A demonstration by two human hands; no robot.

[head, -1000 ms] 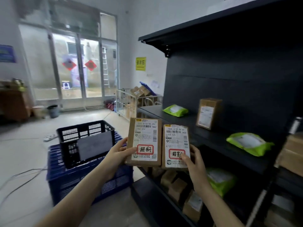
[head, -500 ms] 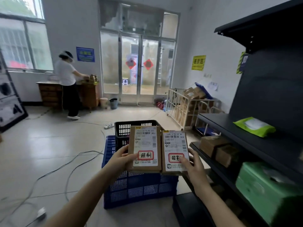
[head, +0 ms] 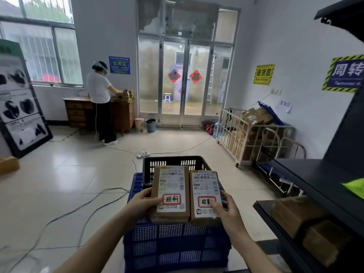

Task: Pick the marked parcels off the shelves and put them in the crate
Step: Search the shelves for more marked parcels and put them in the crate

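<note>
I hold two small brown parcels side by side, labels up, each with a red-boxed handwritten mark. My left hand [head: 140, 203] grips the left marked parcel [head: 170, 191]. My right hand [head: 226, 210] grips the right marked parcel [head: 204, 196], with the thumb over part of its red mark. Both parcels hover above the blue crates [head: 177, 245], just in front of the black crate [head: 173, 164] that sits on top of them. The dark shelves [head: 307, 174] stand at my right, holding brown boxes [head: 295, 213] and a green bag [head: 356, 189].
Grey cables [head: 65, 213] trail across the tiled floor at left, with a power strip [head: 142, 154] beyond the crates. A white cage trolley [head: 246, 140] full of cartons stands at right. A person [head: 101, 101] works at a wooden desk [head: 78, 113] by the far wall.
My view has swung left, away from the shelves and toward the crates and the door. Both parcels stay in my hands and now sit lower, over the stacked crates.
</note>
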